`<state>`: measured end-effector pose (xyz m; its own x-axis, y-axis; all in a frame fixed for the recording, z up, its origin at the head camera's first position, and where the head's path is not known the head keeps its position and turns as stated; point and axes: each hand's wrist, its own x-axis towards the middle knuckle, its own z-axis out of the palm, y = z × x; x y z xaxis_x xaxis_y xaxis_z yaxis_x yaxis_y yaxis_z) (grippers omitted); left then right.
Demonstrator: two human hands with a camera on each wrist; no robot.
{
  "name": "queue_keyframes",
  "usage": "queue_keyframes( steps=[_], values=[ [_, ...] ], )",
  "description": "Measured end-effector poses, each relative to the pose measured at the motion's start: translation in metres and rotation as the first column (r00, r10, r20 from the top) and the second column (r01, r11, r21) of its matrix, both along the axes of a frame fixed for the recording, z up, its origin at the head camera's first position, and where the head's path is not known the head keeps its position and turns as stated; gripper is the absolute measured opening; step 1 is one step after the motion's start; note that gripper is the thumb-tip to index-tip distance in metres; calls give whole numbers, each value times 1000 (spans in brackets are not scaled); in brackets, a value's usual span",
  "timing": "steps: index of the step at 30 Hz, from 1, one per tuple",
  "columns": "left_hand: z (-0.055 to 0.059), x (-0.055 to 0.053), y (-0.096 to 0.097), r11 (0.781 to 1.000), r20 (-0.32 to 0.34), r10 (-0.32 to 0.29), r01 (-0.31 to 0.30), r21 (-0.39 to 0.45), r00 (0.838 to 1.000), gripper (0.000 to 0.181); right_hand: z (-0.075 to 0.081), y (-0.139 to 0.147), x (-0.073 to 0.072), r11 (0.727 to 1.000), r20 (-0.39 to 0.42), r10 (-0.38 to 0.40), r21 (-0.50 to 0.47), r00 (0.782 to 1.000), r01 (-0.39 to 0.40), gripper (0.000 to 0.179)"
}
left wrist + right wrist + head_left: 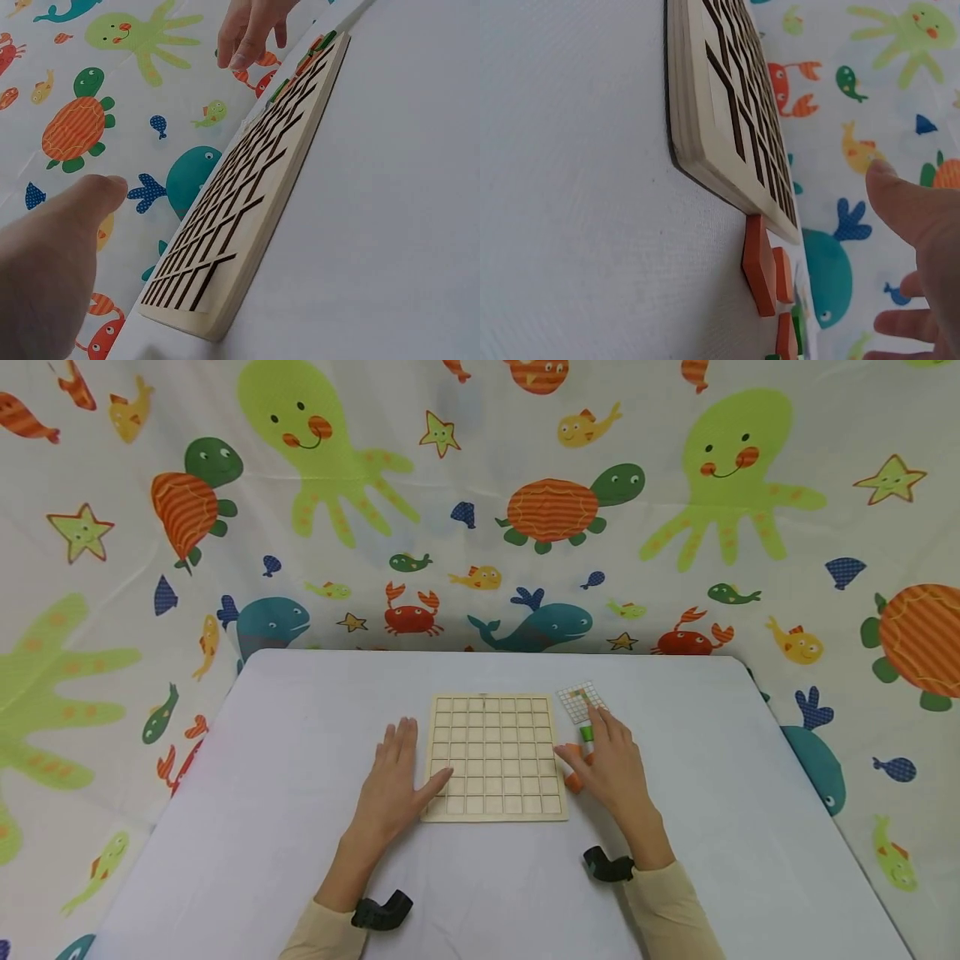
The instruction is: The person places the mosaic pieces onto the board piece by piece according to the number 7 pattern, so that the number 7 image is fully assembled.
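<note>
A wooden grid board [492, 758] with rows of square recesses lies flat on the table. My left hand [392, 785] is at the board's left edge, fingers straight and thumb reaching over the lower left corner. At the other side, my right hand [617, 768] hovers with fingers spread above several orange and green tiles [573, 781]. An orange tile [759, 266] lies right at the board's corner in the right wrist view. Near the right fingertips is a small printed grid card [573, 700] with coloured squares, partly covered by the hand. Neither hand grips anything.
The white-covered table [300, 735] reaches back to a hanging cloth [450, 552] printed with sea animals. Both wrists carry a black camera mount [382, 911] at the edge of beige sleeves [326, 935].
</note>
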<state>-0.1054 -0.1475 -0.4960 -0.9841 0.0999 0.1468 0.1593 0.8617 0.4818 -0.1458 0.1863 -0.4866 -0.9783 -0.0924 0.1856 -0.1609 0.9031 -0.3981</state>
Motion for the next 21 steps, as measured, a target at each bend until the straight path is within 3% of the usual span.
queue_keyframes(
  steps=[14,21],
  values=[
    [-17,22,2,998,23,-51,50,46,998,99,-8,4,-3,1000,-38,-6,25,999,7,81],
    [-26,31,3,998,10,-61,61,3,998,103,-12,4,-3,999,-74,11,34,997,-8,67]
  ],
)
